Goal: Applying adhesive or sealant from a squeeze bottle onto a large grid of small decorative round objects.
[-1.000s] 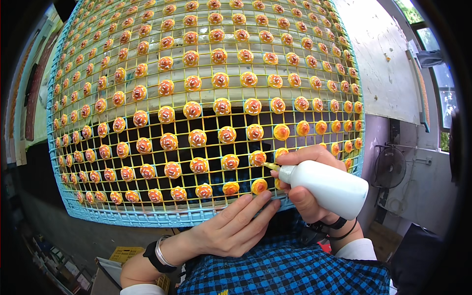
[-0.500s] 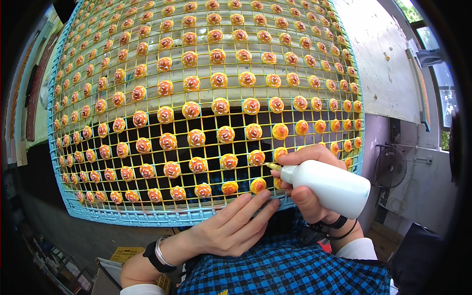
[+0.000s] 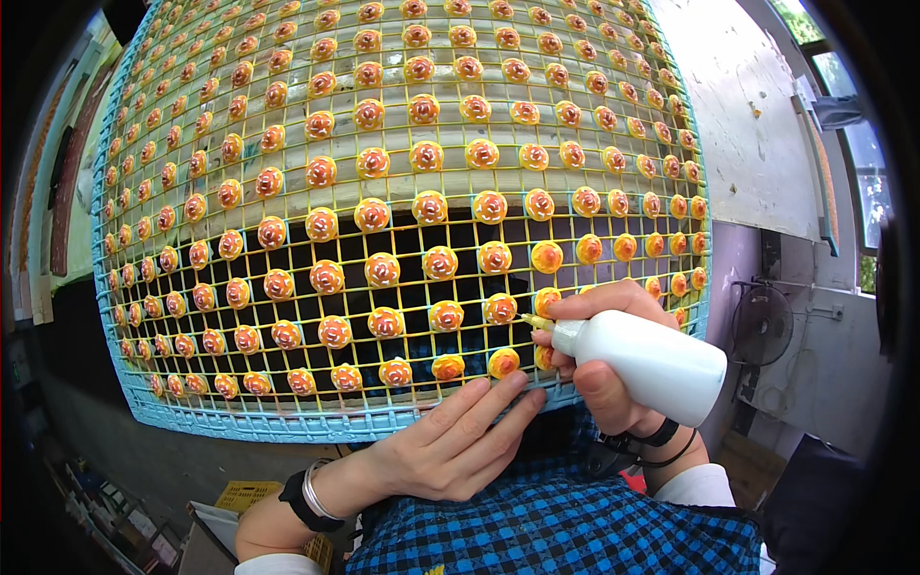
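Note:
My right hand (image 3: 618, 369) is closed round a white squeeze bottle (image 3: 654, 369), tilted so its narrow yellowish nozzle points left. The tip is just right of one small orange-and-yellow round piece (image 3: 500, 309) that bears white marks. Many such domed pieces sit in rows on a wire grid (image 3: 402, 240) with a light blue frame (image 3: 287, 424). Most carry white dashes; several at the near right, such as one plain piece (image 3: 546, 257), show none. My left hand (image 3: 446, 446) lies open on the near frame edge, fingers stretched towards another plain piece (image 3: 503, 362).
Pale wooden boards (image 3: 383, 182) show beneath the far part of the grid. To the right stand a white panel (image 3: 738, 125), a fan (image 3: 764, 321) and a window. A yellow crate (image 3: 244, 494) is at the lower left.
The bottle and my right hand have shifted very slightly to the right, drawing the nozzle tip a little away from the marked piece. My left hand stays in place.

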`<action>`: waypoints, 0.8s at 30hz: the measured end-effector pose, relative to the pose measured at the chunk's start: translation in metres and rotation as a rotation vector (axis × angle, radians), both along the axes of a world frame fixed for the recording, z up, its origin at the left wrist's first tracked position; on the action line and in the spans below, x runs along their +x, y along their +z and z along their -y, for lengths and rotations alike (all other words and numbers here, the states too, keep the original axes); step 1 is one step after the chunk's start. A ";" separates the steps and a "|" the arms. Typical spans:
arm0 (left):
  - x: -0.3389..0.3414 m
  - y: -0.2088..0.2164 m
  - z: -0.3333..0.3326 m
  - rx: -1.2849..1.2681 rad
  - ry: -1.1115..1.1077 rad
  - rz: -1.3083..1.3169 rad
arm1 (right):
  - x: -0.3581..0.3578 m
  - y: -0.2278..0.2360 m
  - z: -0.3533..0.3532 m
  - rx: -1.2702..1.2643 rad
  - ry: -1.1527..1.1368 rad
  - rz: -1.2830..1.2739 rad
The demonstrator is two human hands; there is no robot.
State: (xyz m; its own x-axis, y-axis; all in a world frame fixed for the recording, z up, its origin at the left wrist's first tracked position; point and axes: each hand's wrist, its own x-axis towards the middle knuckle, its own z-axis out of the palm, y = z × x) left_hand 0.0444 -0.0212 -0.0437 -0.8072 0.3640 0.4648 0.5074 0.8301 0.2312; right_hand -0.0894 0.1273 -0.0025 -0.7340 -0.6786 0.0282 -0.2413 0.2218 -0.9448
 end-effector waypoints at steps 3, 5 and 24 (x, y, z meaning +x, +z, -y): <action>-0.001 0.001 0.000 0.001 -0.001 0.007 | 0.000 -0.001 0.001 -0.001 -0.004 -0.022; 0.000 0.002 0.000 0.002 0.000 0.012 | 0.001 -0.001 0.002 -0.008 -0.015 -0.015; 0.000 0.001 0.000 -0.014 0.006 0.001 | -0.003 0.008 0.005 0.043 0.042 -0.068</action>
State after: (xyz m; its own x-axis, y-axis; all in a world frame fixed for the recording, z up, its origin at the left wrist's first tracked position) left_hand 0.0445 -0.0216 -0.0429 -0.8098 0.3655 0.4589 0.5020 0.8365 0.2197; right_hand -0.0919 0.1224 0.0051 -0.7025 -0.7102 0.0473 -0.3147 0.2503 -0.9156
